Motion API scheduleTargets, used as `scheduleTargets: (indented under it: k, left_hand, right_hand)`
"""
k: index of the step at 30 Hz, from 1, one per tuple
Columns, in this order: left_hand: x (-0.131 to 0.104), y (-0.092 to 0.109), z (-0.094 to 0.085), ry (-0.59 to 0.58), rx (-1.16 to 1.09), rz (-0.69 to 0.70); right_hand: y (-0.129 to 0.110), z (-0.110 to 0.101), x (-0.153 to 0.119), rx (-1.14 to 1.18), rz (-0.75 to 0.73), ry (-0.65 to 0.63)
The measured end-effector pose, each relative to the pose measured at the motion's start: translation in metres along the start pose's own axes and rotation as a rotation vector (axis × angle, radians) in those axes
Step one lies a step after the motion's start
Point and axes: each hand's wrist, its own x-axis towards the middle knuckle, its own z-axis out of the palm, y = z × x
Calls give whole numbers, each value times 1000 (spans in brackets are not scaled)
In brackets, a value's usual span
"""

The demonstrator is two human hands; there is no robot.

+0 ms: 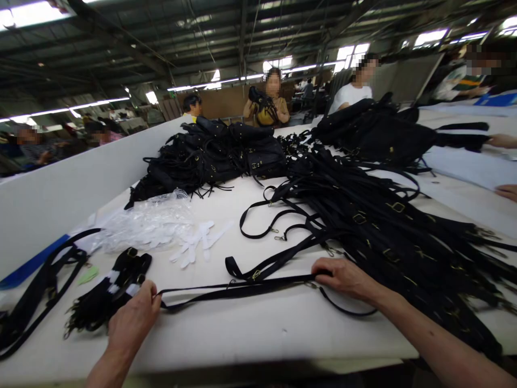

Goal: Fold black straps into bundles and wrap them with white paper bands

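Note:
A black strap (242, 289) with metal fittings stretches between my two hands, just over the white table near its front edge. My left hand (135, 318) is closed on its left end, beside a bundle of black straps (115, 285) with white bands. At the strap's other end, my right hand (343, 276) pinches it, and a thin tail with a metal clip hangs past the fingers. A large pile of black straps (371, 215) with brass buckles lies right of and behind my right hand.
Black bags (218, 151) are heaped at the back, with another black bag pile (371, 132) at right. Clear plastic wrap (149, 218) and white paper strips (197, 245) lie mid-left. A white partition (76, 178) borders the left side. Several people stand beyond; another person's hands (504, 141) show at right.

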Motion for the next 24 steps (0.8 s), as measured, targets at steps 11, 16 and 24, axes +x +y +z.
scheduleTargets:
  k: [11,16,24]
  left_hand:
    - [21,-51,1,-623,-702,66]
    - [31,-53,-6,-320,-403,202]
    - [-28,59,36,40,-232,679]
  right_hand:
    - [1,8,5,-15,-60,13]
    - [-10,13,4,-77,-89,24]
    - [-13,13,-4,-122,-95,33]
